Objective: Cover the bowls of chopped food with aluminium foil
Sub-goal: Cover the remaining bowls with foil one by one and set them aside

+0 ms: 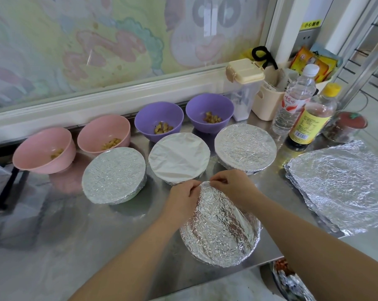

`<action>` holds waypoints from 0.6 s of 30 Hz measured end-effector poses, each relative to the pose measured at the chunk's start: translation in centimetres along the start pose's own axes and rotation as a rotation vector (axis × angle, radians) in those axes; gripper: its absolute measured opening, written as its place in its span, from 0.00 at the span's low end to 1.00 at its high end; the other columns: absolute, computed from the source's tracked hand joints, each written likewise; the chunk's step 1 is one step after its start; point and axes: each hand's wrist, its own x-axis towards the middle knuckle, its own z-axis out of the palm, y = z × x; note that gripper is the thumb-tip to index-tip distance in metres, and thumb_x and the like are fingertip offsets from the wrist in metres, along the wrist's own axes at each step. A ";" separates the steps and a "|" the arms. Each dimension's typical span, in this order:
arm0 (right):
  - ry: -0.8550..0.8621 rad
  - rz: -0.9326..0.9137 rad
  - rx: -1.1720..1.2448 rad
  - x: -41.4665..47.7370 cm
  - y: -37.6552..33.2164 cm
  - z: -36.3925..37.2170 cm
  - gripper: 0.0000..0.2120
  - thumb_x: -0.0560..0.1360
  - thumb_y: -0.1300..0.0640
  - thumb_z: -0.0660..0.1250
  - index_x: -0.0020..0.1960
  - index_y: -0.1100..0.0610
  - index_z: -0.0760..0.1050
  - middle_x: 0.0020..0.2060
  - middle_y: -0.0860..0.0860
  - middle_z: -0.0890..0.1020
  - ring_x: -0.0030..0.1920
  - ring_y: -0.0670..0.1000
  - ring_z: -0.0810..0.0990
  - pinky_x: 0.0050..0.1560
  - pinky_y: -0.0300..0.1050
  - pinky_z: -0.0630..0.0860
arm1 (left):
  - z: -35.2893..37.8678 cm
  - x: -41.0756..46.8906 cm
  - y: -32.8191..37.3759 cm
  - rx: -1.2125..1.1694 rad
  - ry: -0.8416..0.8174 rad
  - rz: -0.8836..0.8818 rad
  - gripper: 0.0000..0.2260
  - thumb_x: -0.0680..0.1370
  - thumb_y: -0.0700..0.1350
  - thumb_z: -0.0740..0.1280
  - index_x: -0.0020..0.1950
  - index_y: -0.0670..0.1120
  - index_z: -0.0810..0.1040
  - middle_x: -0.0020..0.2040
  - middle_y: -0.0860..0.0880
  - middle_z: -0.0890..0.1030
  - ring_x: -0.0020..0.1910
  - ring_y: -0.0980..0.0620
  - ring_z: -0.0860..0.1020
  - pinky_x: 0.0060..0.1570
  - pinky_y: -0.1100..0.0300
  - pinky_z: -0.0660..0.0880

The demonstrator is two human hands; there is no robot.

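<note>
A foil-covered bowl [220, 229] sits near the front edge of the steel counter [75, 235]. My left hand [181, 199] and my right hand [231, 185] both pinch the foil at its far rim. Behind it stand three covered bowls: one at the left [114, 174], one in the middle [179, 157] whose cover looks white, one at the right [245, 147]. Two pink bowls [44, 151] [104, 133] and two purple bowls [158, 119] [209, 110] stand uncovered at the back with chopped food inside.
A stack of loose foil sheets [340, 185] lies at the right. A water bottle [294, 98], a sauce bottle [311, 118], a lidded jar [346, 127] and cream containers [246, 88] stand at the back right. Another foil-lined bowl [290, 281] sits below the counter's front edge.
</note>
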 end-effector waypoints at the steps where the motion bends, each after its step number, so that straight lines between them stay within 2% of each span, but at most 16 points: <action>1: -0.016 -0.014 -0.013 0.2 -0.1 -0.1 0.05 0.79 0.52 0.71 0.49 0.51 0.85 0.35 0.44 0.82 0.34 0.42 0.76 0.41 0.42 0.73 | 0.0 0.1 -0.1 0.005 -0.004 0.003 0.09 0.83 0.47 0.63 0.58 0.51 0.83 0.45 0.60 0.82 0.43 0.67 0.77 0.41 0.74 0.68; 4: -0.054 -0.062 -0.065 0.3 -0.5 -0.1 0.05 0.79 0.51 0.70 0.49 0.51 0.84 0.34 0.43 0.80 0.33 0.41 0.74 0.39 0.41 0.71 | 0.0 0.0 -0.1 0.079 0.001 0.056 0.09 0.83 0.48 0.64 0.57 0.48 0.82 0.40 0.57 0.80 0.35 0.63 0.75 0.37 0.70 0.67; 7: -0.071 -0.092 -0.104 0.3 -0.7 -0.2 0.06 0.80 0.52 0.69 0.51 0.51 0.85 0.33 0.43 0.80 0.31 0.41 0.73 0.37 0.40 0.68 | 0.1 -0.1 -0.2 0.095 0.017 0.065 0.09 0.83 0.48 0.64 0.58 0.48 0.82 0.43 0.54 0.82 0.38 0.58 0.76 0.38 0.69 0.67; 10: -0.085 -0.135 -0.145 0.3 -0.9 -0.4 0.08 0.80 0.52 0.69 0.54 0.50 0.86 0.29 0.39 0.76 0.29 0.38 0.72 0.33 0.32 0.64 | 0.2 -0.2 0.1 0.112 0.037 0.070 0.09 0.83 0.47 0.64 0.59 0.47 0.82 0.45 0.53 0.83 0.41 0.58 0.75 0.40 0.69 0.65; 12: -0.111 -0.170 -0.182 0.3 -1.1 -0.6 0.08 0.81 0.52 0.68 0.55 0.50 0.85 0.30 0.41 0.77 0.30 0.39 0.72 0.33 0.32 0.65 | 0.3 -0.4 0.3 0.128 0.058 0.065 0.09 0.83 0.47 0.64 0.59 0.47 0.81 0.46 0.52 0.83 0.42 0.57 0.76 0.40 0.67 0.63; 15: -0.151 -0.210 -0.256 0.6 -1.3 -0.9 0.09 0.82 0.52 0.66 0.53 0.53 0.85 0.37 0.48 0.83 0.35 0.46 0.76 0.38 0.40 0.69 | 0.6 -0.6 0.4 0.140 0.073 0.018 0.08 0.83 0.48 0.64 0.57 0.47 0.81 0.45 0.51 0.83 0.43 0.54 0.78 0.39 0.66 0.63; 18: -0.158 -0.261 -0.312 0.7 -1.4 -0.6 0.10 0.82 0.54 0.64 0.55 0.53 0.84 0.42 0.51 0.85 0.42 0.51 0.81 0.44 0.47 0.73 | 1.1 -0.7 0.1 0.066 0.094 -0.056 0.04 0.82 0.48 0.65 0.54 0.49 0.77 0.41 0.53 0.82 0.38 0.53 0.78 0.39 0.59 0.68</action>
